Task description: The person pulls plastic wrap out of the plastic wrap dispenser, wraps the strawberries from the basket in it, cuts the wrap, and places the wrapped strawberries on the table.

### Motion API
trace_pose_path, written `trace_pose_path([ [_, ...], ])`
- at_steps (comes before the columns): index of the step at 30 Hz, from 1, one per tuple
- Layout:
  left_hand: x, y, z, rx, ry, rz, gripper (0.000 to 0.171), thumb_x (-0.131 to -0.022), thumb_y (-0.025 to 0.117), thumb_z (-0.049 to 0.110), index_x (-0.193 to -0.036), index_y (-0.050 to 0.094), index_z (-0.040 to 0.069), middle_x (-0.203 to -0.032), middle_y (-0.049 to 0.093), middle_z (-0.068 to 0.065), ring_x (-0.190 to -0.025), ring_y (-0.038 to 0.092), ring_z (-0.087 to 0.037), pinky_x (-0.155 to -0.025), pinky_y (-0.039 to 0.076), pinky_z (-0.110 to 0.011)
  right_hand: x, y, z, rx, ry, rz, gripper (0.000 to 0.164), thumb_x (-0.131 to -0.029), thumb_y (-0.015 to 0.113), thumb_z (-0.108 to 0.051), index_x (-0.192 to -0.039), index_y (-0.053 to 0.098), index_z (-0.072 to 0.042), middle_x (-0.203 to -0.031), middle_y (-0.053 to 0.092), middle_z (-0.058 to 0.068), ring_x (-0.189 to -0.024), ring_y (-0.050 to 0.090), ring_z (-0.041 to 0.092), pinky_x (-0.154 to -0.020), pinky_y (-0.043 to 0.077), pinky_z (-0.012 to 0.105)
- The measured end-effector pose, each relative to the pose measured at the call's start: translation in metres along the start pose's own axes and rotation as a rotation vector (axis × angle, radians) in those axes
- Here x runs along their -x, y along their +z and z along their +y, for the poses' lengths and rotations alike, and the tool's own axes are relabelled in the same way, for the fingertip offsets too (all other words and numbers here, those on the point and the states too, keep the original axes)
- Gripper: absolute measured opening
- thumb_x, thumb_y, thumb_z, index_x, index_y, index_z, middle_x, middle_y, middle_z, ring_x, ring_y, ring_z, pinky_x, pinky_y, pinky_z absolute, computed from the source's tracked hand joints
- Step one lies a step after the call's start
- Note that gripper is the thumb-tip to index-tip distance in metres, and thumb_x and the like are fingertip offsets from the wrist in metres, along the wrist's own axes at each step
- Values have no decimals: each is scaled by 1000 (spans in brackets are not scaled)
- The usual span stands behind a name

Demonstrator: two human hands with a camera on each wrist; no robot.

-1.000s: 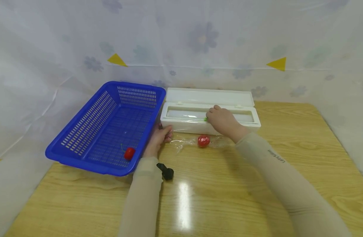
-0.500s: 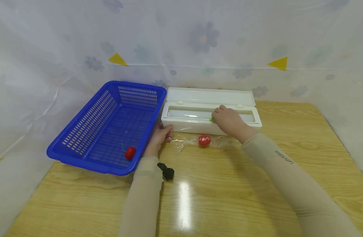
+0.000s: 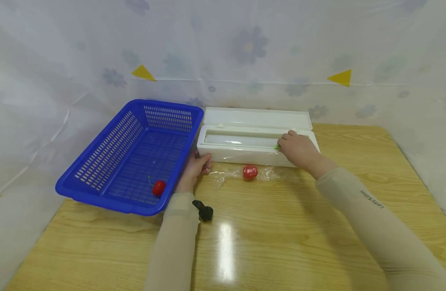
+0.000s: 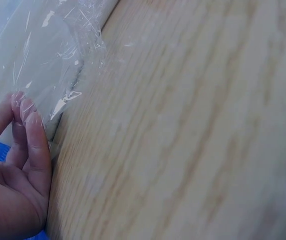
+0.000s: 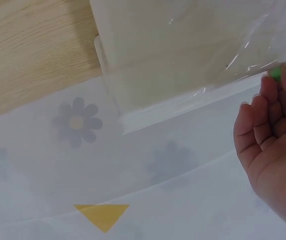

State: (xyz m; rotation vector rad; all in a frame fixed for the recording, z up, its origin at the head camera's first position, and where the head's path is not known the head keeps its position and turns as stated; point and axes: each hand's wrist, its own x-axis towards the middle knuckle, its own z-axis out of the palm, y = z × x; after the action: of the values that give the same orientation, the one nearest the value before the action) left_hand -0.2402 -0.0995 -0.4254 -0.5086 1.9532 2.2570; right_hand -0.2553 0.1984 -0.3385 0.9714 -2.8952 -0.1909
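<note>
A white cling film dispenser (image 3: 245,155) lies with its lid raised, a film roll (image 3: 241,140) inside. My right hand (image 3: 299,150) pinches a small green slide cutter (image 3: 276,147) on the dispenser's front top edge, toward its right end; the cutter (image 5: 276,74) also shows between thumb and fingertips in the right wrist view. At the dispenser's front left corner, my left hand (image 3: 194,169) pinches clear cling film (image 4: 48,55) between thumb and fingertips. That film comes down over the front and covers a red cherry-like fruit (image 3: 250,172) on the table.
A blue plastic basket (image 3: 199,115) stands at the left, right beside my left forearm. Inside it lies another red fruit (image 3: 158,188) with a green stem. The wooden table (image 3: 281,242) meets a flower-patterned curtain (image 3: 245,52) at the back.
My right hand has slid the green cutter rightward along the dispenser's edge. My left hand keeps its place on the film, and the wrapped fruit stays where it was.
</note>
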Motion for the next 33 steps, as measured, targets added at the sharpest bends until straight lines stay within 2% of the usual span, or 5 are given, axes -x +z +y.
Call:
trace_pose_path([
  [9,0,1,1,-3,6,8,28,-93,54,5,-115,37,1,-65,52,3,-50,50,-4,-42,42,-13,8,1,8,27,-24,28,17,-90,59,-12,-99,62,2,-96,62,14,-87,52,28,-71,50,37],
  [16,-1,0,0,-7,3,5,31,-93,53,7,-117,36,0,-67,52,3,-51,49,-4,-43,42,-13,14,3,15,47,-15,-6,18,-90,59,-11,-100,61,3,-96,62,14,-89,52,29,-75,49,38],
  [23,-1,0,-1,8,-7,-3,25,-93,53,7,-111,36,4,-66,51,2,-50,47,-4,-42,40,-13,19,4,18,44,-26,19,17,-90,60,-11,-98,61,3,-94,61,13,-87,52,28,-70,50,37],
  [33,0,0,0,-22,-14,11,34,-93,55,8,-120,36,1,-67,52,3,-52,51,-4,-45,45,-15,29,9,32,33,-42,43,16,-89,60,-9,-98,61,4,-92,61,14,-83,50,27,-72,47,38],
])
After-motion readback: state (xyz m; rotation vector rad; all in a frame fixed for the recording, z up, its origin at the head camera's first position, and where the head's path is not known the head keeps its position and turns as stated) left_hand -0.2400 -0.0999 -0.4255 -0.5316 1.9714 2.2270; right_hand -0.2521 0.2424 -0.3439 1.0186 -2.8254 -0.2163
